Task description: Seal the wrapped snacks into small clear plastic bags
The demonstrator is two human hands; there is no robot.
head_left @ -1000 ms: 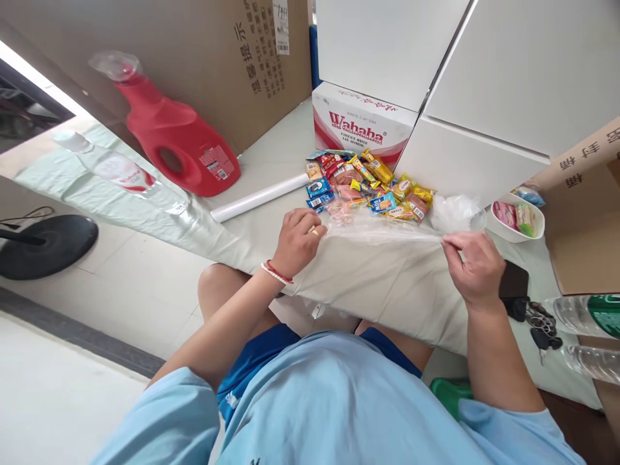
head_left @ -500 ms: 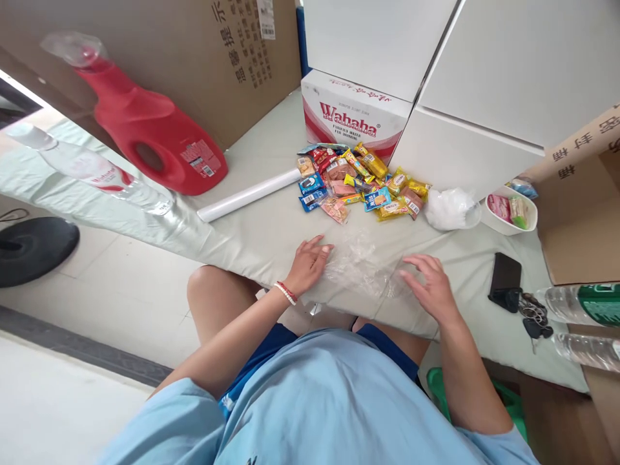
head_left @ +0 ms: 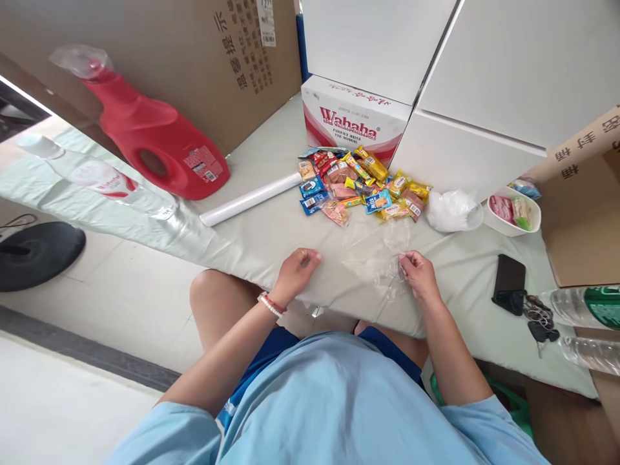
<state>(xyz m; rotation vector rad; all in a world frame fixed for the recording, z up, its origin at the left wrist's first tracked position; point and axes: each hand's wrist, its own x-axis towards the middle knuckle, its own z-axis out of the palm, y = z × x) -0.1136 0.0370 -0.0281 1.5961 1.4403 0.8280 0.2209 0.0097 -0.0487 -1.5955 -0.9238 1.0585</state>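
Thin, crumpled clear plastic, apparently a bag (head_left: 371, 261), lies on the cloth-covered surface in front of me. My right hand (head_left: 420, 274) pinches its right edge between thumb and fingers. To the left of the plastic, my left hand (head_left: 298, 274) hovers near the front edge with its fingers curled together, and I see nothing in them. A bead bracelet circles that wrist. Behind the plastic lies a pile of small wrapped snacks (head_left: 351, 181) in yellow, blue, red and pink. A white bundle of plastic (head_left: 453, 210) sits to the right of the pile.
A white roll (head_left: 252, 199), a red jug (head_left: 165, 142) and a clear bottle (head_left: 104, 174) lie left. Behind the snacks stands a Wahaha carton (head_left: 353, 119). To the right are a white bowl (head_left: 514, 223), a black phone (head_left: 509, 281), keys (head_left: 540, 316) and bottles (head_left: 581, 303).
My right hand has closed on the plastic's right edge. My left hand has left the plastic, moved slightly left and curled its fingers. The plastic has shifted a little right and spread out.
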